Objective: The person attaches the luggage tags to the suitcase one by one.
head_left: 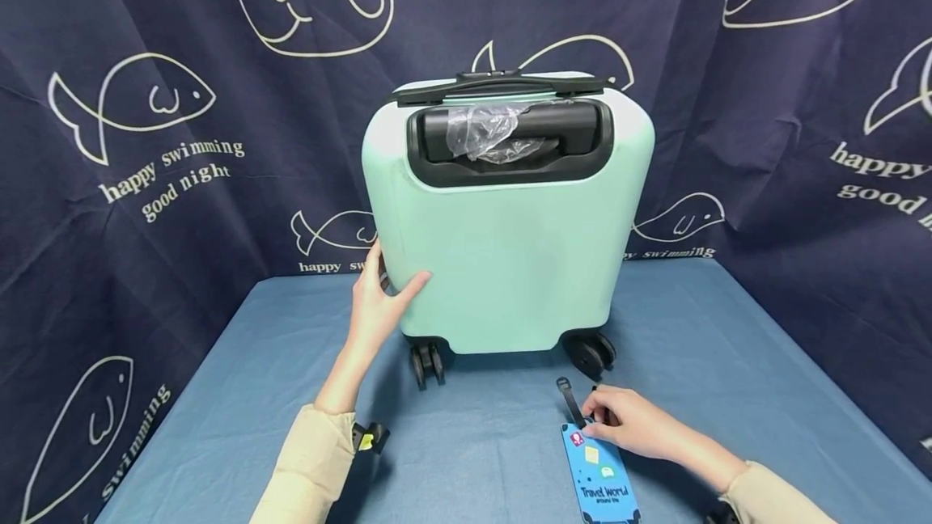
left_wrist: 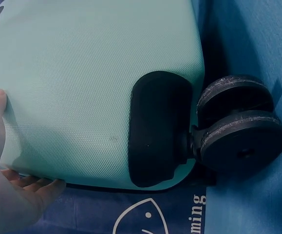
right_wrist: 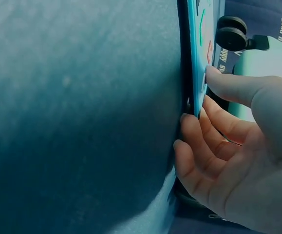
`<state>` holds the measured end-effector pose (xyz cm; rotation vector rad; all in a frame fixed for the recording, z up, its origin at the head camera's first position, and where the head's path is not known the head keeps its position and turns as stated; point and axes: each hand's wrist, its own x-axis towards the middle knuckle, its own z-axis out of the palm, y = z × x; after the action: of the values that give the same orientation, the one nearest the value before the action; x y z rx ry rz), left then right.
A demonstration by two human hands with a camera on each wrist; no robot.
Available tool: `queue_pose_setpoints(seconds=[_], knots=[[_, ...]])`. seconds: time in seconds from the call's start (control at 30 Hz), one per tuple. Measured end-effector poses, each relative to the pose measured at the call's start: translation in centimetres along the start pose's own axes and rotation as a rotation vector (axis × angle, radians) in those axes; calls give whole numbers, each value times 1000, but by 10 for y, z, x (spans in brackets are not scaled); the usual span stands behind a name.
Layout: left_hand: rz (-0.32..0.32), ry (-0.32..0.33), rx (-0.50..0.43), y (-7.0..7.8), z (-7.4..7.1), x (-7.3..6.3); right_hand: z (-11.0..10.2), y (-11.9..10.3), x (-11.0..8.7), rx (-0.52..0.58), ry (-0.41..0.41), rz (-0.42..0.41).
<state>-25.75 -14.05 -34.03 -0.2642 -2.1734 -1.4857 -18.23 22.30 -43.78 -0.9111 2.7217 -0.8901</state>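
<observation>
Nearest, we see a blue luggage tag [head_left: 601,475] low at the blue cloth [head_left: 466,459], its black strap [head_left: 571,403] pointing away; our right hand [head_left: 632,420] pinches its far end, thumb on the face. Beyond, our left hand [head_left: 376,307] grips the side of a mint suitcase [head_left: 510,257], thumb and fingers spread wide around its edge. Behind hangs a navy curtain [head_left: 313,160].

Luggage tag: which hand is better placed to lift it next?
Right, most likely: the right hand already pinches the luggage tag near its strap. The left hand is farther off, holding the side of the suitcase.
</observation>
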Motion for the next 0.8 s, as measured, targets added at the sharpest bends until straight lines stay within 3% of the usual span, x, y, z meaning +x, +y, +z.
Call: queue_pose_setpoints(seconds=[0.23, 0.43, 0.8], knots=[[16, 0, 0, -4, 0, 1, 2, 3, 0, 51, 29, -27], [24, 0, 7, -6, 1, 0, 2, 2, -1, 99, -4, 33], [32, -4, 22, -5, 1, 0, -1, -7, -3, 118, 86, 113]])
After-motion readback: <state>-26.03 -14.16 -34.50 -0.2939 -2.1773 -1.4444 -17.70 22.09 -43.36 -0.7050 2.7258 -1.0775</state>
